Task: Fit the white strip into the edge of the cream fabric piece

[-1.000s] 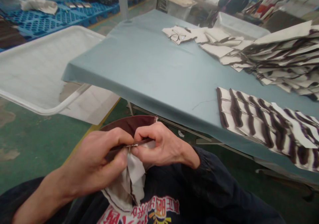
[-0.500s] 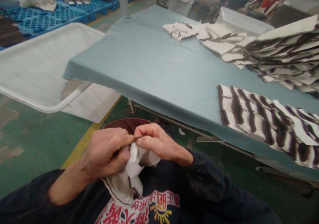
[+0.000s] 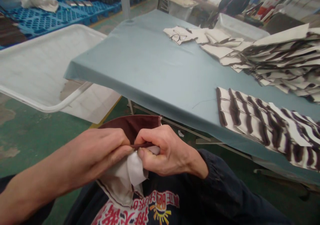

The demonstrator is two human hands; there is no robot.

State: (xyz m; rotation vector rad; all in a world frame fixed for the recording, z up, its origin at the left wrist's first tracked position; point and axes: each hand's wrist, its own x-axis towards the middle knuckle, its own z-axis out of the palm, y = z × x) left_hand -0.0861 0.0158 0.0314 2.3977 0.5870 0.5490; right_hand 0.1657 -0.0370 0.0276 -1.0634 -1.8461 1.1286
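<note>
Close to my body, I hold a brown and off-white piece of fabric (image 3: pixel 117 181) between both hands. My left hand (image 3: pixel 110 148) pinches its brown folded edge from the left. Just beside it, my right hand (image 3: pixel 167 150) grips the same edge, thumb and fingers pressed together. A strip of the brown edge shows between the fingertips. The brown face of the fabric spreads out behind the hands, and the pale side with a dark seam hangs below them. A small white flap (image 3: pixel 137 170) sticks out under the right thumb.
A blue-grey covered table (image 3: pixel 150 61) stands ahead. On its right lie a row of folded brown-and-white pieces (image 3: pixel 250 118) and a larger fabric pile (image 3: pixel 282 58); eyeglasses (image 3: pixel 178 37) rest at the back. A white bin (image 3: pixel 50 108) is at left, with blue pallets (image 3: pixel 37 16) beyond.
My right hand has turned and curled round more of the edge, and my left forearm has swung lower. More of the brown face now shows behind the hands.
</note>
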